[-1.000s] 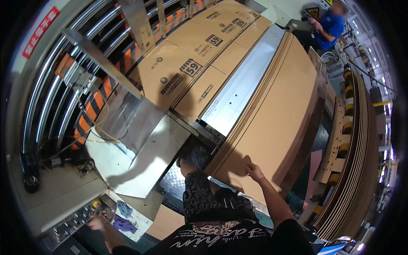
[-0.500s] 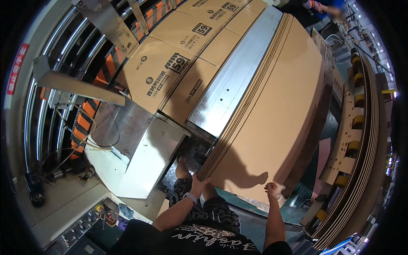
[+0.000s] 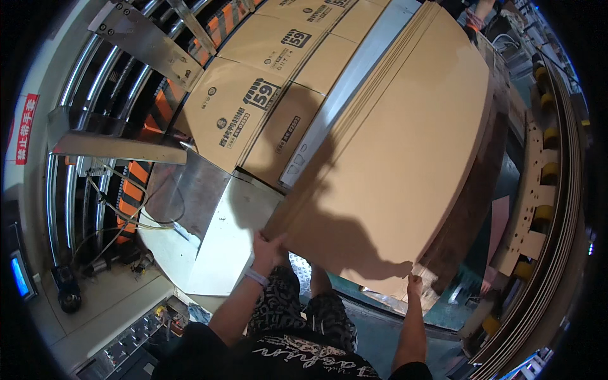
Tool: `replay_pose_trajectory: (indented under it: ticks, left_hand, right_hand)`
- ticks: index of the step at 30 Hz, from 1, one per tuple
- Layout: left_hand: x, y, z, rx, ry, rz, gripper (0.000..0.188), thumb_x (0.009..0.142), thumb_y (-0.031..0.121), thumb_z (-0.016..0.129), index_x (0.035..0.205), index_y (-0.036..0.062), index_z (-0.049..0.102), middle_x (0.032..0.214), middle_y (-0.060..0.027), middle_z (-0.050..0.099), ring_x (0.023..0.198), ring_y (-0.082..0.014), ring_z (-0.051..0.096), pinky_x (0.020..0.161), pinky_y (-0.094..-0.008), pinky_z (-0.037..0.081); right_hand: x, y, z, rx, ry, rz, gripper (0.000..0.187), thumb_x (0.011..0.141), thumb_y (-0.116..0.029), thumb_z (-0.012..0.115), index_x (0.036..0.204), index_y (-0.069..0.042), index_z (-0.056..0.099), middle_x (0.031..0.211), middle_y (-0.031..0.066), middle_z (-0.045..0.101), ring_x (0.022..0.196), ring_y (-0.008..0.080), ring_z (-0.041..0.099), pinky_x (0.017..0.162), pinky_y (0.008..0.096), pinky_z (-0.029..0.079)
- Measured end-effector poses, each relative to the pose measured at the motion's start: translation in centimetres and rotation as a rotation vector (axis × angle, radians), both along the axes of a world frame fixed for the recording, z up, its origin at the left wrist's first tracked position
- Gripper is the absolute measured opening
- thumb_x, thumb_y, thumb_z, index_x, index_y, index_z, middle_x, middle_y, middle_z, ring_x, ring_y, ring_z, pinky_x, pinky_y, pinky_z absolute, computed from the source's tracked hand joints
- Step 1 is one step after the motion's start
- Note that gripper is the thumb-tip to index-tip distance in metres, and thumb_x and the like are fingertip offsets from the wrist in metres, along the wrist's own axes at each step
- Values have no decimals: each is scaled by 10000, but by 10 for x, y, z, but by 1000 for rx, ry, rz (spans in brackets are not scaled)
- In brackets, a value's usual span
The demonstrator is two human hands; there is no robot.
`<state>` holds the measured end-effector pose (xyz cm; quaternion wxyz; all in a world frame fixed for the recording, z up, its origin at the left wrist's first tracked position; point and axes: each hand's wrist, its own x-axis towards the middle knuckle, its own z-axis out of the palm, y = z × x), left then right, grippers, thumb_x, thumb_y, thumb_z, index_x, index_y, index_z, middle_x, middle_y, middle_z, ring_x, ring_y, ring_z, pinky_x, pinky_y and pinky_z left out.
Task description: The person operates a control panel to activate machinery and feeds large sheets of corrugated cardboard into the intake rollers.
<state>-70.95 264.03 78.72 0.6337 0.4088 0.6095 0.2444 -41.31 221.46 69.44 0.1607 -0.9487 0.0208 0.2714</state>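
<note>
A large plain brown cardboard sheet (image 3: 405, 152) stretches away in front of me, several layers showing along its left edge. My left hand (image 3: 269, 249) is closed on the near left corner, thumb on top. At the near right corner my right hand (image 3: 415, 284) pinches the sheet's edge with bent fingers. Left of the sheet runs a bare metal strip (image 3: 342, 95), now partly covered by the cardboard. Beyond that lie printed cardboard blanks (image 3: 218, 120) on the machine. Another person's hand (image 3: 482, 11) is near the sheet's far right end.
A white metal panel (image 3: 221, 244) and a steel plate (image 3: 190, 190) stand at the left, with metal rollers (image 3: 95, 69) and a projecting bracket (image 3: 126, 145) behind. Under the sheet's right side shows a wooden pallet (image 3: 468, 209). Stacked cardboard edges (image 3: 560, 253) curve along the right.
The cardboard's near left edge has shifted left over the metal strip, my left hand moving with it. My right hand has come to the sheet's near right corner and closed there.
</note>
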Motion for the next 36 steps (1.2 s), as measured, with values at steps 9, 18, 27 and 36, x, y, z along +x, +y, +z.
replay_pose_trajectory:
  ticks: [9,18,27,36]
  left_hand:
    - [-4,94,20,196,-46,-8,548,688,110,721,1077,-26,360,1003,-121,514,899,-176,523,784,-282,439]
    - [-27,80,-34,-107,-165,216,616,719,166,702,1154,-56,327,1073,-149,491,965,-213,518,811,-302,447]
    - [-11,-4,-24,-39,-120,-321,427,829,256,574,1165,40,424,1179,-88,450,1092,-214,449,827,-321,451]
    - [-15,59,7,-407,-374,215,476,837,370,535,1187,67,422,1152,-86,485,1020,-215,497,842,-350,435]
  right_hand:
    - [-43,76,-11,479,524,-495,676,739,-645,478,1201,-155,415,1099,45,519,1030,207,471,827,462,350]
    - [-30,78,7,554,373,-629,883,692,-582,603,1286,-32,248,1246,126,391,1097,265,422,855,389,391]
    - [3,77,25,645,565,-550,448,711,-498,645,862,-110,479,808,33,509,761,180,513,643,334,440]
    - [-24,155,60,837,560,-483,666,746,-472,615,1214,-65,374,1212,98,448,1123,241,419,913,405,358]
